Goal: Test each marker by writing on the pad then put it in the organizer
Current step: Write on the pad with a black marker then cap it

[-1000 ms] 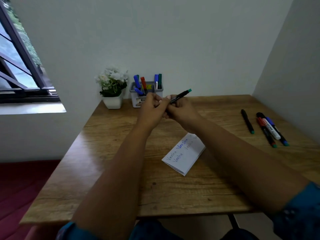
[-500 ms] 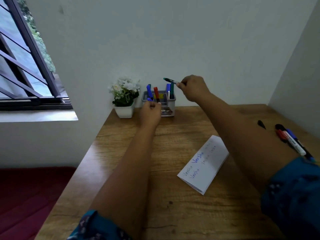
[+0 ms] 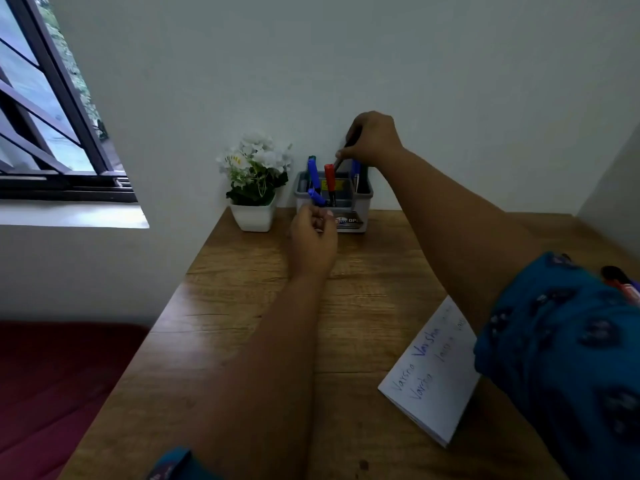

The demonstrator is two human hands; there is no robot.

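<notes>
Head view: right hand (image 3: 372, 136) pinching slim dark marker (image 3: 341, 156) above far grey plastic organizer (image 3: 360, 199); left hand (image 3: 313, 237) hovering near it, fingers loosely curled, holding nothing.

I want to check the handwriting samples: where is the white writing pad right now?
In the head view, the white writing pad lies flat on the wooden table, lower right, partly under the blue sleeve.

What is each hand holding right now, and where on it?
The right hand pinches a dark marker near its upper end, over the organizer. The left hand is loosely curled by the organizer; whether it holds anything cannot be told.
</notes>
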